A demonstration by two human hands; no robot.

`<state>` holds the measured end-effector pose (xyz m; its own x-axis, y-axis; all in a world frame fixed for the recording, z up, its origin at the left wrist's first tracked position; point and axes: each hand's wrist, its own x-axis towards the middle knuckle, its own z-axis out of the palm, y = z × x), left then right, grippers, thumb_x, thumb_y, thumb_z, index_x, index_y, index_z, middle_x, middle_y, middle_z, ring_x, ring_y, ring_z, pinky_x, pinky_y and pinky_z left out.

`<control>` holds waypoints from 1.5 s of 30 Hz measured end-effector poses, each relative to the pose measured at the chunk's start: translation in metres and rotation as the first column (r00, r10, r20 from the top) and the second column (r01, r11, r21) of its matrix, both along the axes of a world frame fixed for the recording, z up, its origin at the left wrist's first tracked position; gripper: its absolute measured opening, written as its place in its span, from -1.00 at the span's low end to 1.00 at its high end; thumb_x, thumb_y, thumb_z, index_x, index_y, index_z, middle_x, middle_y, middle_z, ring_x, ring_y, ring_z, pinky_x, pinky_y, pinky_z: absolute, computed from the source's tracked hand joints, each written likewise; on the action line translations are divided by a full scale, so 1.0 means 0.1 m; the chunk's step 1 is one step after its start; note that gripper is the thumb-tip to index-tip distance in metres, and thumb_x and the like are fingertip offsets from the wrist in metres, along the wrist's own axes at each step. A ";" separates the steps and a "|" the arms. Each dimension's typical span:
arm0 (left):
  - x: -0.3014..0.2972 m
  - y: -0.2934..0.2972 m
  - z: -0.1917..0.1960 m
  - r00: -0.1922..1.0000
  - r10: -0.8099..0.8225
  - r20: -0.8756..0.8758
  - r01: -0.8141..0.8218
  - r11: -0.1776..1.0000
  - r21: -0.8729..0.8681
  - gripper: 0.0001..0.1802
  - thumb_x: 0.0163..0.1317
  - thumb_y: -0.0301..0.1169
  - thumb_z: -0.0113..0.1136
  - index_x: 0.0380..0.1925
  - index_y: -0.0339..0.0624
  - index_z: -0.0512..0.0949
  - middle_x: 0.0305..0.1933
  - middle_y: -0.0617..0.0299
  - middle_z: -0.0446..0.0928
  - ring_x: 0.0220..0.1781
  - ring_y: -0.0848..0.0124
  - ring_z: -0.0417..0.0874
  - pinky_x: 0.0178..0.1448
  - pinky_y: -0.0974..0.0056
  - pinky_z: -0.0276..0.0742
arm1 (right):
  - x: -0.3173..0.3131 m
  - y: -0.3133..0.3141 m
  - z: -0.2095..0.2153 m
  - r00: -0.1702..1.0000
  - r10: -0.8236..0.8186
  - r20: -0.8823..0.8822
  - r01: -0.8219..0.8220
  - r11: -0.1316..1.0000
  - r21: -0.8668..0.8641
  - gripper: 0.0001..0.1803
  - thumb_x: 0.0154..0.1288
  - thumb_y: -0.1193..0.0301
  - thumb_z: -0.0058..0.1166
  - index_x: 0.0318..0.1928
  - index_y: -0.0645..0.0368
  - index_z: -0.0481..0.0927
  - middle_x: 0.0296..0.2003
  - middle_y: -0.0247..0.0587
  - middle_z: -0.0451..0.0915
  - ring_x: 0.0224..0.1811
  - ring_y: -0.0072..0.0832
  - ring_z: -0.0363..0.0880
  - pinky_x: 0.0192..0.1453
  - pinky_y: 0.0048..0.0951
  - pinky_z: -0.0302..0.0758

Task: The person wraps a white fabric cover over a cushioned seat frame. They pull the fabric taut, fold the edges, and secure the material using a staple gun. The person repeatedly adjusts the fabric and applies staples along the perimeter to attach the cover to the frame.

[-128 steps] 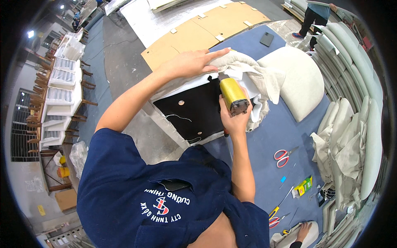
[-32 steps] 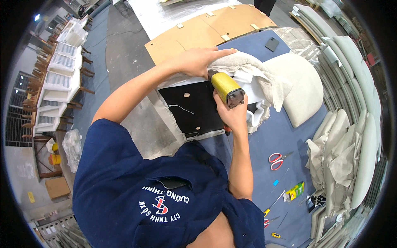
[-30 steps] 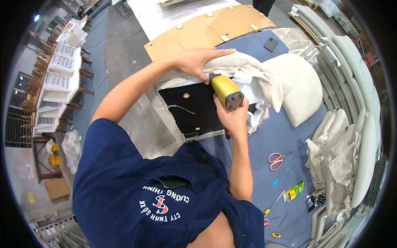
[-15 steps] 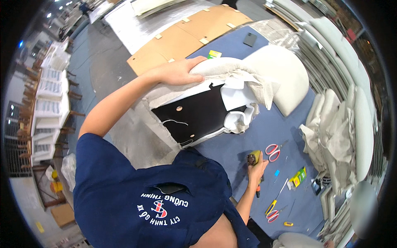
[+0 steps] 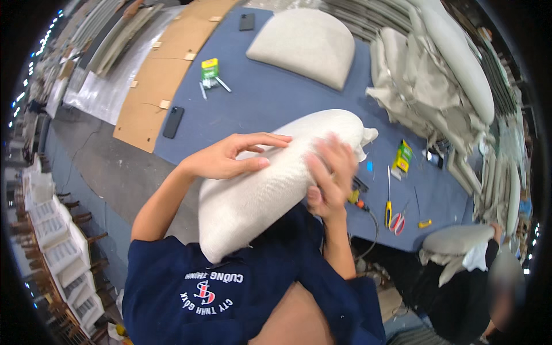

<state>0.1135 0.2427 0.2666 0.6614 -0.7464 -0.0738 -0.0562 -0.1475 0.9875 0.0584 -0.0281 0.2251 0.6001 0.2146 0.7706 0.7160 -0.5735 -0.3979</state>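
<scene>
Resting against the person's chest above the blue table (image 5: pixel 276 98), the off-white seat cushion (image 5: pixel 270 184) runs lengthwise from lower left to upper right; left hand (image 5: pixel 230 158) lies flat with fingers spread on its top, right hand (image 5: pixel 330 178), blurred, presses open-palmed on its right flank; scissors (image 5: pixel 397 221) sit right of the cushion

Blue table (image 5: pixel 276 98): pale cushion (image 5: pixel 302 43) at the far end, phone (image 5: pixel 246 22) beside it, green-yellow box (image 5: pixel 210 69), fabric pile (image 5: pixel 420 86) right, scissors (image 5: pixel 397 221), yellow box (image 5: pixel 403 156). Cardboard (image 5: pixel 167 69) along the left edge carries a second phone (image 5: pixel 173 122).
</scene>
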 end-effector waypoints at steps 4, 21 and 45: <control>-0.23 0.23 -0.26 0.990 0.138 -0.037 -0.136 0.989 0.053 -0.48 0.64 -0.19 0.04 0.41 -0.28 0.53 0.51 0.06 0.51 0.56 0.21 0.44 0.60 0.12 0.31 | 0.02 -0.21 -0.12 0.996 -0.080 0.027 0.082 0.994 -0.077 -0.30 0.66 -0.13 -0.35 0.14 0.08 0.76 0.15 -0.17 0.75 0.35 -0.10 0.61 0.58 0.03 0.16; -0.66 -0.13 -2.43 0.347 0.184 -0.920 -0.784 0.595 -0.177 -0.39 0.63 0.04 0.04 0.36 -0.24 0.54 0.24 0.01 0.66 0.21 0.22 0.70 0.29 0.11 0.64 | -1.10 -2.00 -0.79 0.184 0.187 -0.965 0.745 0.613 0.261 -0.01 0.41 0.25 0.35 0.66 0.29 0.10 0.55 0.09 0.29 0.49 -0.29 0.43 0.48 -0.32 0.45; -0.17 -0.33 -1.55 0.459 -0.547 -0.700 -0.581 0.411 -0.702 -0.40 0.73 -0.07 -0.26 0.48 -0.24 0.43 0.39 0.00 0.59 0.33 0.20 0.69 0.41 0.09 0.62 | -1.37 -2.06 -1.04 0.884 0.222 -0.412 0.406 0.071 0.911 0.10 0.56 -0.42 -0.51 0.70 0.25 -0.05 0.68 -0.02 0.07 0.71 -0.08 0.06 0.75 -0.04 0.02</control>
